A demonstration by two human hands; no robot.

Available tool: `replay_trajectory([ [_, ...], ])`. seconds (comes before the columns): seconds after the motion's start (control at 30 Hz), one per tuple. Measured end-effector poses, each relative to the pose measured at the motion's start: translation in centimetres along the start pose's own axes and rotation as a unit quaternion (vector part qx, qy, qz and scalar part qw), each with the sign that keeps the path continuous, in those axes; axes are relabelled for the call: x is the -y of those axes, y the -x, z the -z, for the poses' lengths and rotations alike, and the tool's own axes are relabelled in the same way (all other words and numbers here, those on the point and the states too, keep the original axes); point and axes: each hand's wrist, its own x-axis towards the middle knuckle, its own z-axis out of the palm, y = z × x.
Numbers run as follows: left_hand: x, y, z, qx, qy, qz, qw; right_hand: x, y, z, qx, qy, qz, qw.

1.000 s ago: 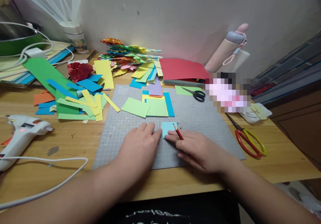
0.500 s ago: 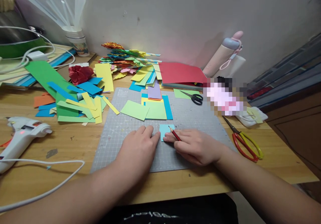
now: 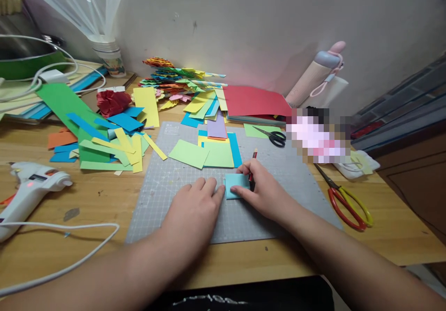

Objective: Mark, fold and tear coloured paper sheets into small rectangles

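Note:
A small folded piece of light blue paper (image 3: 234,181) lies over the grey cutting mat (image 3: 181,227). My right hand (image 3: 264,188) grips its right side, thumb on top and fingers behind. A red and black pencil (image 3: 254,154) stands up between the fingers of that same hand. My left hand (image 3: 195,206) rests palm down on the mat with its fingers extended, and one fingertip reaches the paper's left edge. Just beyond are light green paper pieces (image 3: 190,153), with blue and yellow sheets under one of them.
Black scissors (image 3: 276,138) and red-yellow scissors (image 3: 348,204) lie to the right. Paper strips (image 3: 114,150) are heaped at left, near a white glue gun (image 3: 35,185) and its cord. Along the wall are paper flowers (image 3: 174,76), a red sheet (image 3: 256,101) and a pink bottle (image 3: 311,76).
My right hand has turned and now pinches the light blue paper, where it earlier lay flat on it. The pencil has swung upright. My left hand has barely moved.

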Motion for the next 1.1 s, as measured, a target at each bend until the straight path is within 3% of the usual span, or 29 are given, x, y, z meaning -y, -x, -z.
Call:
replay_trajectory([
  [0.1,0.0,0.0,0.0,-0.006,0.001,-0.001,1.000,0.2,-0.6,0.2,0.029,-0.036,-0.028,0.999],
  [0.23,0.0,0.1,-0.1,-0.010,-0.005,-0.001,1.000,-0.2,-1.1,0.1,0.054,-0.039,-0.017,0.998],
  [0.43,-0.1,0.1,-0.1,-0.017,-0.014,-0.003,1.000,-0.7,-1.0,-0.5,0.051,-0.043,0.009,0.998],
  [1.1,-0.2,0.1,-0.1,-0.010,-0.027,-0.005,1.000,-0.7,-1.5,-0.3,0.067,-0.024,0.000,0.997],
])
